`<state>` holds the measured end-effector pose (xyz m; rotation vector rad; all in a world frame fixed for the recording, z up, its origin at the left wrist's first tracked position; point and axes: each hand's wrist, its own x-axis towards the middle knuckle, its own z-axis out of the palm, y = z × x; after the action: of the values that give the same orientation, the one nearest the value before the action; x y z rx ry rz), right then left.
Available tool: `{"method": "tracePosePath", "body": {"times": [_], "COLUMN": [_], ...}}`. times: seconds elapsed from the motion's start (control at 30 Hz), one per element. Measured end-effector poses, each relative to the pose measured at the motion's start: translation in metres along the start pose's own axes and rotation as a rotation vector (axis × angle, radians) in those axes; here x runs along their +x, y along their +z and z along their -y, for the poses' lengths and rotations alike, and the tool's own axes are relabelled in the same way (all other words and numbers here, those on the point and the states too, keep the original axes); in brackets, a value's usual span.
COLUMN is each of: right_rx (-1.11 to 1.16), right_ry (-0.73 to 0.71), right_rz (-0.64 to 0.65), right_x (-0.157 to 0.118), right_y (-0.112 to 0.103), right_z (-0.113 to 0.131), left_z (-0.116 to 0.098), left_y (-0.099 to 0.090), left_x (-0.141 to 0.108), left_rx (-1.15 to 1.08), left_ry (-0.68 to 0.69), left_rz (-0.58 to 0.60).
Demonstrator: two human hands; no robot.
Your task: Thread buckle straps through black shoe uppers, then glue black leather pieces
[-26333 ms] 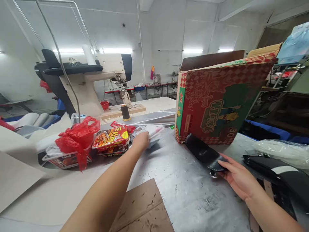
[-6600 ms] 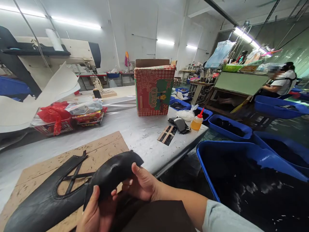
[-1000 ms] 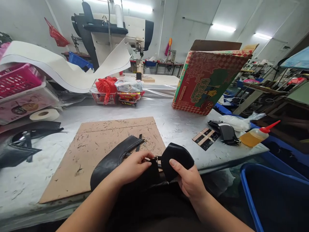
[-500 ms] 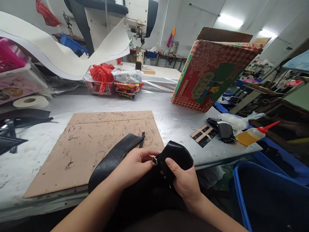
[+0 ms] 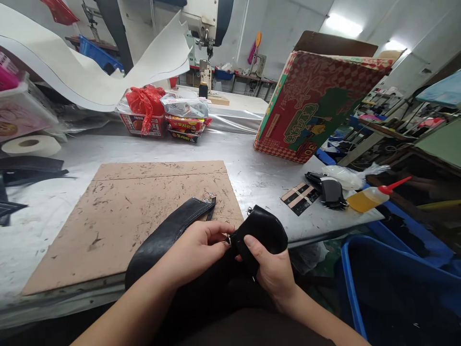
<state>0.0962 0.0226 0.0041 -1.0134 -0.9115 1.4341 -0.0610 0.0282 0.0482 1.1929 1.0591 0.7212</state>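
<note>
My right hand [image 5: 272, 266] is closed round a black leather piece [image 5: 264, 228], its thumb pressed on the front face. A small metal fitting shows at the piece's top left corner. At its left edge, my left hand [image 5: 201, 247] pinches a small metal buckle [image 5: 229, 240] between thumb and fingertips; part of it is hidden by the fingers. Behind my left hand, a long curved black leather strip [image 5: 158, 240] with stitched edges lies partly on the cardboard sheet [image 5: 144, 192] and hangs over the table's front edge.
A tall red carton [image 5: 317, 105] stands at the back right. Near the right edge are a glue bottle [image 5: 370, 198] and a striped card [image 5: 300, 198]. A blue bin [image 5: 347, 269] is below. Black strips [image 5: 29, 170] and a paper roll [image 5: 32, 144] lie left.
The view has shifted slightly, so the bench things sit a little further left. A metal fitting now shows at the leather piece's top corner. Both hands keep their holds.
</note>
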Motion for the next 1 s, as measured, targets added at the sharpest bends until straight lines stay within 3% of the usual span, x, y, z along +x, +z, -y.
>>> {"method": "tracePosePath", "body": {"times": [0.23, 0.73, 1.0], "right_rx": [-0.015, -0.002, -0.038], "right_ry": [-0.007, -0.030, -0.074], "right_rz": [-0.050, 0.002, 0.055], "right_x": [-0.0011, -0.0003, -0.0016], "right_y": [-0.0002, 0.0024, 0.0047], "right_z": [-0.0008, -0.0009, 0.0065], "left_z": [-0.0051, -0.0086, -0.0069], "left_y": [0.0024, 0.0049, 0.0044], "left_x": [-0.0009, -0.0021, -0.0031], "left_rx": [0.011, -0.083, 0.046], "left_ry": [0.003, -0.006, 0.051], "left_rz": [-0.008, 0.018, -0.017]}}
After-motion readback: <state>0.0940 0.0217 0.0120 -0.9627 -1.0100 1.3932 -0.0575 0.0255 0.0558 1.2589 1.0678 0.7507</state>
